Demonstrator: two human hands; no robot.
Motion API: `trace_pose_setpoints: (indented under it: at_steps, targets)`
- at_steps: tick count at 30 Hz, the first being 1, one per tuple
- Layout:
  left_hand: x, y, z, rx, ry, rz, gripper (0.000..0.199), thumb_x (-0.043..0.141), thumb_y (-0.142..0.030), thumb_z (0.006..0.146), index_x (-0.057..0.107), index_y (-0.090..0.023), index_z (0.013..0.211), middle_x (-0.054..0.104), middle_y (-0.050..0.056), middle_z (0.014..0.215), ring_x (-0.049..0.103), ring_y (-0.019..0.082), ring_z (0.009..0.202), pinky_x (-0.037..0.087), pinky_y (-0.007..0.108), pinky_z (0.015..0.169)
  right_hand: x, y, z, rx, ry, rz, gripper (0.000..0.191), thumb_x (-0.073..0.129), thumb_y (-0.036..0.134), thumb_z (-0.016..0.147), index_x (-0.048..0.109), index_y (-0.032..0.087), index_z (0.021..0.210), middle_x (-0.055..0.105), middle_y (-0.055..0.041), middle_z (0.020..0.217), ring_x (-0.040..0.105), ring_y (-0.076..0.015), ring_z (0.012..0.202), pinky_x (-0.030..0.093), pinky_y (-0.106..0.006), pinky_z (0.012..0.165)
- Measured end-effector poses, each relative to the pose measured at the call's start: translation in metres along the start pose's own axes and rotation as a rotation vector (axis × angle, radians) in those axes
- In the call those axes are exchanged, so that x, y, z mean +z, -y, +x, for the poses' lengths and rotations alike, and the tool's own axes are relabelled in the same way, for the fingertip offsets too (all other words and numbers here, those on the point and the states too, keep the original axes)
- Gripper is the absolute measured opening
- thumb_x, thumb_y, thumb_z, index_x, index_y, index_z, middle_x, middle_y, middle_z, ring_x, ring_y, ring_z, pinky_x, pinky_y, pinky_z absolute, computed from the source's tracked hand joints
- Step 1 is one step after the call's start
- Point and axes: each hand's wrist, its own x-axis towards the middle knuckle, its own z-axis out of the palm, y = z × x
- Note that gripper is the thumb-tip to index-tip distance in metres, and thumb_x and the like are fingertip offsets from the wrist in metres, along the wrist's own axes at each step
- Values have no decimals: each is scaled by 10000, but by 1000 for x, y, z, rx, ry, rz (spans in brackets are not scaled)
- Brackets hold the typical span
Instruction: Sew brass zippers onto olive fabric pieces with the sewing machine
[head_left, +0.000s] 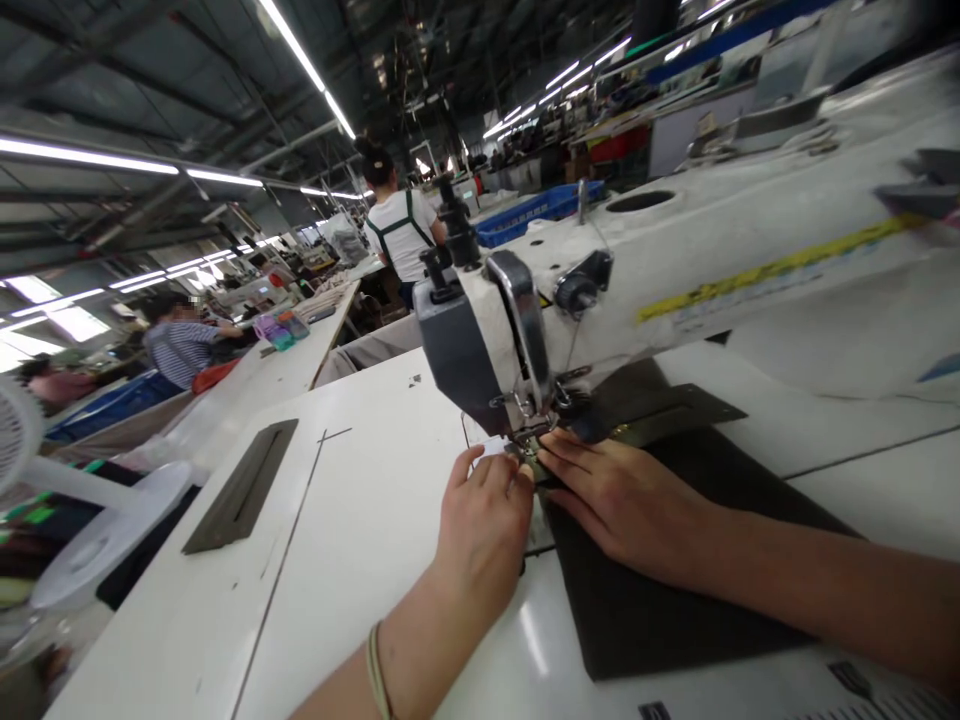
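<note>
The white sewing machine (480, 330) has its needle and presser foot (527, 440) low over the table. My left hand (484, 525) is just left of the foot, its fingers curled and pressed together; whatever lies under the fingertips is hidden. On the other side, my right hand (626, 500) lies flat on a dark fabric piece (637, 630), fingers stretched toward the foot. Behind that hand, a narrower dark strip with a slit (682, 412) rests partly over the fabric.
On the table's left side lies another dark slitted piece (247, 485). A white fan (97, 540) stands at the left edge. A yellow measuring tape (780, 265) runs along the machine arm. Two co-workers (405, 235) and a blue crate (536, 210) are farther back.
</note>
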Motion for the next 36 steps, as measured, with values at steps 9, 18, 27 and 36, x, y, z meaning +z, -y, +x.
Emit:
trace_pose_setpoints:
  at_steps: [9, 18, 27, 36]
  targets:
    - [2, -1, 6, -2, 32, 21, 77, 540, -104, 882, 613, -127, 870, 620, 66, 841, 607, 205, 823, 480, 400, 906, 5, -8, 2, -36, -7, 68, 238, 448, 133, 841, 653, 77, 949, 688, -164, 956, 647, -249, 847, 537, -373, 772]
    - [11, 9, 7, -24, -6, -91, 85, 566, -96, 866, 620, -133, 812, 642, 61, 868, 614, 188, 836, 482, 373, 902, 4, -11, 8, 17, 20, 149, 191, 445, 114, 831, 608, 136, 927, 670, -111, 903, 635, -217, 828, 527, -334, 728]
    - [15, 11, 6, -36, 19, -60, 48, 603, -115, 854, 622, -138, 818, 645, 57, 858, 614, 185, 825, 494, 373, 881, 6, -13, 8, 12, 46, 190, 215, 432, 121, 855, 601, 140, 985, 665, -115, 972, 636, -211, 871, 523, -335, 756]
    - [20, 10, 7, -58, -23, -55, 73, 591, -91, 853, 608, -137, 799, 648, 52, 828, 617, 180, 798, 498, 354, 849, 7, -13, 9, 35, 107, 170, 189, 407, 147, 884, 591, 142, 928, 665, -118, 927, 642, -214, 857, 529, -335, 734]
